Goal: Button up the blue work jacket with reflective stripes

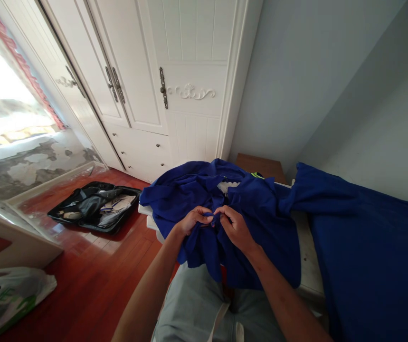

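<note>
A dark blue long-sleeved shirt lies spread out in front of me, its collar away from me and one sleeve stretched to the right. My left hand pinches the front edge of the shirt near its middle. Close beside it, my right hand grips the same edge, thumb and fingertips almost touching those of the left. Whatever small part sits between the fingertips is too small to make out. A white patch shows inside the neck opening, and a yellow-green mark is on the far shoulder.
Beneath the shirt is a white surface, with a dark blue cloth at right. An open black suitcase with clothes lies on the red wooden floor. A white wardrobe stands ahead. A plastic bag sits at lower left.
</note>
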The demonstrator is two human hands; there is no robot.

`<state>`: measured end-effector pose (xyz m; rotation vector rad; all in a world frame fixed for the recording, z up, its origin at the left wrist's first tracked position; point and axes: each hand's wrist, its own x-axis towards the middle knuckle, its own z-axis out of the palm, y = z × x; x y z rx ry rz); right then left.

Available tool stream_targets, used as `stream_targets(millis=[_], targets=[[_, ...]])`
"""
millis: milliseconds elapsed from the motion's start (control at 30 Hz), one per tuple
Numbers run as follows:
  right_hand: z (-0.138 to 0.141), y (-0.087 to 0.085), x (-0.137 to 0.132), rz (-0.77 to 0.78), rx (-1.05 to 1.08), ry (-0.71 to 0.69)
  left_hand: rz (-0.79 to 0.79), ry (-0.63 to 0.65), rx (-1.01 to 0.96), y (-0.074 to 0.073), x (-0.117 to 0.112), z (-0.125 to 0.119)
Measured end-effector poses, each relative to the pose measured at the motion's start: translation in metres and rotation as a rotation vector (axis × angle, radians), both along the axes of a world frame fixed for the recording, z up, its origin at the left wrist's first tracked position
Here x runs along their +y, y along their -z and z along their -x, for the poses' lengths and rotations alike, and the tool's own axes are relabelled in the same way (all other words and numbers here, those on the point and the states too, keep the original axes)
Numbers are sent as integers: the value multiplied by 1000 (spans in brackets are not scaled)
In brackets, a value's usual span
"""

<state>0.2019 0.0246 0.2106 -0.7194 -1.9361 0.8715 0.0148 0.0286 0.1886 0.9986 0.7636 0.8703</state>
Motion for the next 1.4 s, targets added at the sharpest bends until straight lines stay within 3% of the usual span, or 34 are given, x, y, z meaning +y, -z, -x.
stream_targets(millis=[100, 200, 500, 800, 933, 1200, 1400], targets=[[-4, -4, 1, 58, 1, -13, -11, -137, -80, 1, -1, -4], [-10, -8, 3, -10, -30, 39, -94, -258, -83, 1, -3, -9], [-9, 0, 2, -123, -92, 242, -270, -189, 117, 6, -3, -11], [-1, 5, -8, -43, -50, 241, -339, -240, 205, 8, 0, -14], [1, 7, -11, 82, 18, 291, -350, -223, 213, 9, 2, -14], [0, 25, -7, 529, 296, 293, -397, -204, 233, 8, 1, -14], [-4, 29, -9, 558, 342, 209, -443, -219, 301, 8, -1, -17]])
